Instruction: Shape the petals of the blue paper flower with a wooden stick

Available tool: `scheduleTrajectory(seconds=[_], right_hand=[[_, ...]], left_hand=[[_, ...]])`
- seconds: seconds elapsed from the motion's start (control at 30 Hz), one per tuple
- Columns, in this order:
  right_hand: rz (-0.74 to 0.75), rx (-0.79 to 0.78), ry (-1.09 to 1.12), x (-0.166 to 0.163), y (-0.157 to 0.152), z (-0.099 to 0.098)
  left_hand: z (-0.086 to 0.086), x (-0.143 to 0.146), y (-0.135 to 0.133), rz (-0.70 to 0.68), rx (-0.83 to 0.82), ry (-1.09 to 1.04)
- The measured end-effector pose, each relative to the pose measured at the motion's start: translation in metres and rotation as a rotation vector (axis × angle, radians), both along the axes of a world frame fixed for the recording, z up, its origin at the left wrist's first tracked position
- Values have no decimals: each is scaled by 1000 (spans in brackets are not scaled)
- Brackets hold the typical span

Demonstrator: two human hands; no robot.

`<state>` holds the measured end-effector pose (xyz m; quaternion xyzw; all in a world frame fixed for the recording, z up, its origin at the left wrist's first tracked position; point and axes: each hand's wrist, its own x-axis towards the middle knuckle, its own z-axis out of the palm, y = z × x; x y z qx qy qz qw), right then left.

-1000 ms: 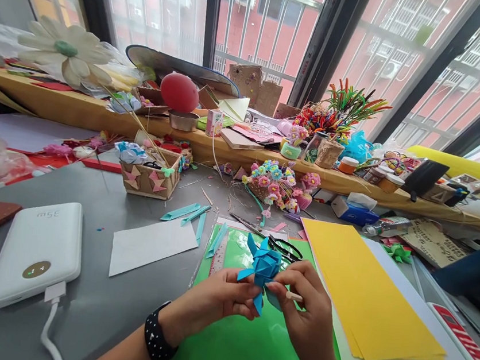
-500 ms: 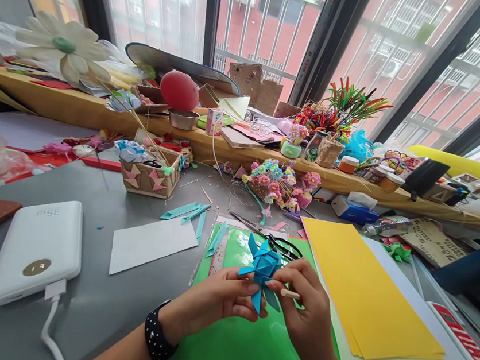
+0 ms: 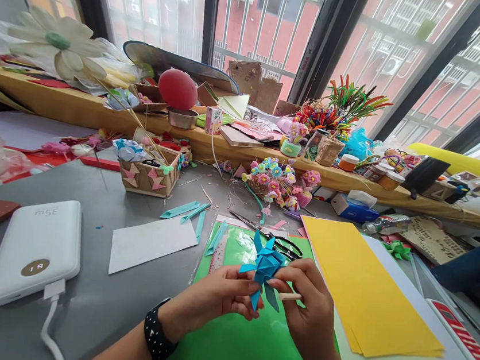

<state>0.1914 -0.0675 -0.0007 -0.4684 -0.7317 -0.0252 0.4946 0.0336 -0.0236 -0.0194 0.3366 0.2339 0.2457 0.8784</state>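
Observation:
A blue folded paper flower (image 3: 265, 265) is held between both hands above a green sheet (image 3: 243, 342). My left hand (image 3: 218, 296), with a black watch on its wrist, pinches the flower's lower left petals. My right hand (image 3: 307, 312) grips the flower from the right and also holds a thin pale stick (image 3: 290, 296) between its fingers. Black-handled scissors (image 3: 278, 243) lie just behind the flower.
Yellow paper sheets (image 3: 362, 286) lie to the right, a white sheet (image 3: 150, 242) and teal paper strips (image 3: 188, 212) to the left. A white power bank (image 3: 35, 249) with cable sits far left. A cardboard box (image 3: 149, 175) and paper flower bunches (image 3: 274, 181) stand behind, below a cluttered ledge.
The flower has turned slightly in my fingers and sits a little lower. The view has shifted a touch.

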Motion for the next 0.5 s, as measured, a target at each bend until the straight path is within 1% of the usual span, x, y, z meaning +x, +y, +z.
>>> scheduleTrajectory(seconds=[0.33, 0.5], right_hand=[[11, 11, -11, 3, 0, 0], [58, -9, -24, 6, 1, 0]], left_hand=[[-5, 0, 1, -1, 13, -3], [-5, 0, 2, -10, 30, 9]])
